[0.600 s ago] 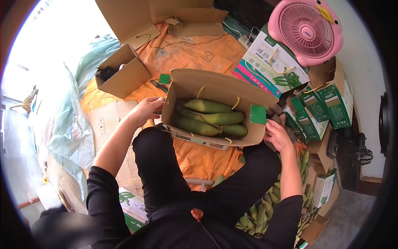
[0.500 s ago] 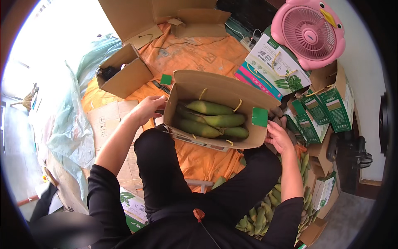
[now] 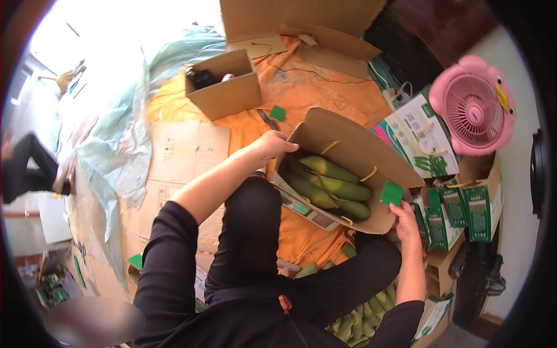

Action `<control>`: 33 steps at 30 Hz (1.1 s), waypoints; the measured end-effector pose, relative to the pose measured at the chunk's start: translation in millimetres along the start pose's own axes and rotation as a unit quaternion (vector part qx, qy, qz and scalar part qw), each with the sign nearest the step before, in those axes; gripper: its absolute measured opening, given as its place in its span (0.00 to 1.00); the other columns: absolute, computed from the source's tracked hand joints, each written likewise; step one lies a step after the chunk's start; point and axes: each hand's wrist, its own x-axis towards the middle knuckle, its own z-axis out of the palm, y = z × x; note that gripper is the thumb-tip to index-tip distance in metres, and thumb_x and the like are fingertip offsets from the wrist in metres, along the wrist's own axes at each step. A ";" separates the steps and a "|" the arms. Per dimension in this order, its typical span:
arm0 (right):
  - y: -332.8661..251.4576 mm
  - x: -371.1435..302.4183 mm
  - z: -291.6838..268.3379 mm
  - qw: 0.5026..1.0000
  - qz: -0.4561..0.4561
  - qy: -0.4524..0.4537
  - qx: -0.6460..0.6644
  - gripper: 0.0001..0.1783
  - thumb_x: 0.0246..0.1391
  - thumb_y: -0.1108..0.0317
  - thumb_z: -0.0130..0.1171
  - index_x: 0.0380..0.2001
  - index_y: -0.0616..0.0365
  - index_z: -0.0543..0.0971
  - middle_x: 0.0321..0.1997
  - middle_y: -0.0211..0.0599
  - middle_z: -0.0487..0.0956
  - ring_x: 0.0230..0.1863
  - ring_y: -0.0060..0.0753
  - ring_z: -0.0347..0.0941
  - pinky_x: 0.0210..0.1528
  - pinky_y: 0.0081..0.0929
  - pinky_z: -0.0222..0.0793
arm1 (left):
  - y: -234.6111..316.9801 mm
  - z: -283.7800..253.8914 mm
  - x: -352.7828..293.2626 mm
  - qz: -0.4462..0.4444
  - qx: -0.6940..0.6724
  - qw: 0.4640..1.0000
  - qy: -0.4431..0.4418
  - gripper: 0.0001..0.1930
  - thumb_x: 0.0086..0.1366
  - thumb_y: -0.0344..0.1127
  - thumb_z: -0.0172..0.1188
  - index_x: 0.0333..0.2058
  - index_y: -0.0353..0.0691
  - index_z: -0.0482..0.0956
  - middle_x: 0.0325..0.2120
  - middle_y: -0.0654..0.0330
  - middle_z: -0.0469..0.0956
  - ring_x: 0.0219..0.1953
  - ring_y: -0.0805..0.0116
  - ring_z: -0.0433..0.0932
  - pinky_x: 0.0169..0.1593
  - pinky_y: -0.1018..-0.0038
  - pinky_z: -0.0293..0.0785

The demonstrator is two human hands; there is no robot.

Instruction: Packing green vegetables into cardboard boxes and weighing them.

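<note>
An orange cloth (image 3: 301, 93) covers the floor at the far middle of the scene, strewn with flattened brown cardboard sheets (image 3: 180, 156), and on it, just beyond the seated person's knees, rests the open brown cardboard box (image 3: 360, 156) loaded with long green ears of corn in their husks (image 3: 331, 185). That box looks stiff along its folds but thin-walled, so it probably bows if lifted by one side; filled as it is, it is likely fairly heavy, and the two opposite ends seem the soundest places to grip. The left hand (image 3: 272, 145) curls over the box's left rim, fingers closed around the edge. The right hand (image 3: 406, 223) cups the near right corner from below, just under a small green square tag (image 3: 392, 192); how tightly its fingers press cannot be told. To the far right stands a round pink plastic fan (image 3: 476, 107), with green-and-white printed cartons (image 3: 423, 139) beside it.
</note>
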 end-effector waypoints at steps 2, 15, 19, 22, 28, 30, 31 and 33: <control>-5.7 -0.2 10.0 0.999 -0.013 0.024 0.044 0.25 0.49 0.65 0.65 0.50 0.56 0.71 0.34 0.29 0.74 0.37 0.26 0.71 0.39 0.26 0.69 | -2.2 -6.9 1.9 -0.013 0.009 1.000 0.022 0.19 0.58 0.37 0.66 0.45 0.34 0.77 0.35 0.58 0.79 0.35 0.67 0.77 0.40 0.69 0.71; -162.6 -48.0 146.4 0.975 -0.193 -0.109 0.016 0.21 0.56 0.62 0.58 0.51 0.58 0.71 0.43 0.28 0.76 0.43 0.20 0.72 0.42 0.20 0.67 | 23.1 -143.3 -119.5 0.136 -0.130 0.965 0.184 0.13 0.53 0.43 0.68 0.32 0.45 0.78 0.26 0.69 0.75 0.29 0.79 0.68 0.34 0.76 0.61; -168.2 -69.0 231.9 0.956 -0.228 -0.182 0.005 0.28 0.53 0.60 0.62 0.54 0.59 0.68 0.43 0.29 0.76 0.40 0.18 0.70 0.41 0.19 0.65 | -20.9 -206.8 -180.9 0.123 -0.159 0.946 0.255 0.17 0.56 0.45 0.66 0.40 0.42 0.78 0.35 0.66 0.76 0.42 0.78 0.71 0.45 0.73 0.64; -156.1 -77.5 287.1 0.952 -0.200 -0.208 -0.103 0.35 0.49 0.57 0.64 0.57 0.59 0.65 0.42 0.32 0.74 0.38 0.22 0.68 0.40 0.23 0.64 | -67.6 -244.9 -229.8 0.099 -0.160 0.924 0.333 0.22 0.58 0.46 0.65 0.47 0.42 0.74 0.40 0.65 0.75 0.47 0.76 0.69 0.50 0.72 0.60; -41.9 -85.2 428.1 0.943 -0.114 -0.290 -0.113 0.40 0.41 0.66 0.69 0.57 0.64 0.62 0.51 0.46 0.71 0.47 0.35 0.71 0.45 0.32 0.69 | -203.8 -322.8 -301.9 0.071 -0.215 0.890 0.395 0.16 0.60 0.39 0.63 0.44 0.39 0.74 0.37 0.66 0.75 0.37 0.74 0.73 0.43 0.76 0.71; 13.7 -92.1 470.4 0.929 -0.082 -0.321 -0.167 0.40 0.40 0.69 0.70 0.55 0.66 0.61 0.48 0.46 0.72 0.46 0.35 0.71 0.49 0.31 0.69 | -260.9 -351.6 -336.5 0.032 -0.208 0.875 0.436 0.16 0.60 0.39 0.63 0.44 0.39 0.73 0.35 0.64 0.74 0.35 0.72 0.72 0.44 0.75 0.71; 45.4 -100.5 492.2 0.917 -0.076 -0.344 -0.189 0.44 0.34 0.62 0.73 0.51 0.65 0.59 0.41 0.43 0.73 0.42 0.31 0.69 0.46 0.29 0.69 | -292.6 -367.0 -361.0 0.000 -0.181 0.866 0.466 0.15 0.60 0.40 0.63 0.41 0.39 0.73 0.34 0.64 0.72 0.33 0.72 0.71 0.40 0.73 0.70; 77.3 -132.9 492.0 0.916 -0.002 -0.327 -0.234 0.45 0.34 0.67 0.72 0.54 0.67 0.59 0.46 0.48 0.72 0.47 0.36 0.70 0.49 0.32 0.69 | -331.0 -352.7 -376.0 -0.100 -0.091 0.872 0.471 0.09 0.61 0.40 0.62 0.32 0.44 0.73 0.24 0.69 0.69 0.26 0.76 0.66 0.31 0.76 0.64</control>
